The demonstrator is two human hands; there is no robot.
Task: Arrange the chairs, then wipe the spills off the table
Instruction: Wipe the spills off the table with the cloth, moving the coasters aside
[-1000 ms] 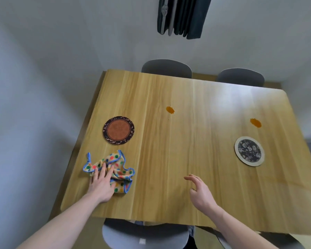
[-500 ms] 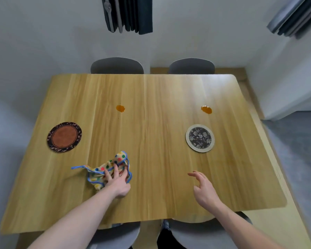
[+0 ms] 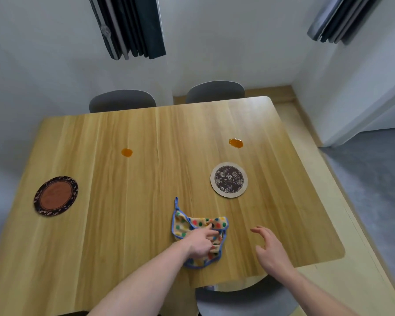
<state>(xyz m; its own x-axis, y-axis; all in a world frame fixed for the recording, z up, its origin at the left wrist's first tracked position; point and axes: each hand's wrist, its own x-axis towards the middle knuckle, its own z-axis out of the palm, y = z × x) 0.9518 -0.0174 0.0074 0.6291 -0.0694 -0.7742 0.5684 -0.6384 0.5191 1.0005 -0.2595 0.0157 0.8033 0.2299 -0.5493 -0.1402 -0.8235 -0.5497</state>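
Note:
A polka-dot cloth with blue trim (image 3: 187,225) lies bunched on the wooden table (image 3: 128,224) near its front edge. My left hand (image 3: 201,244) rests on top of it, index finger stretched out and the other fingers curled into the fabric. To the right of the cloth my right hand (image 3: 269,249) hovers just over the table, fingers spread and holding nothing. Two orange spills mark the tabletop: one left of centre (image 3: 126,152), one further right (image 3: 236,143). Two grey chairs (image 3: 122,101) (image 3: 215,91) are tucked in at the far side, and another grey chair (image 3: 244,302) sits below the near edge.
A dark brown round coaster (image 3: 56,196) lies at the table's left. A floral round coaster (image 3: 229,179) lies just below the right spill. White walls close in the left and back. Grey floor opens to the right (image 3: 369,201).
My left hand has slid the cloth from the table's left side rightward along the front edge, close to my right hand. The view has swung right with it.

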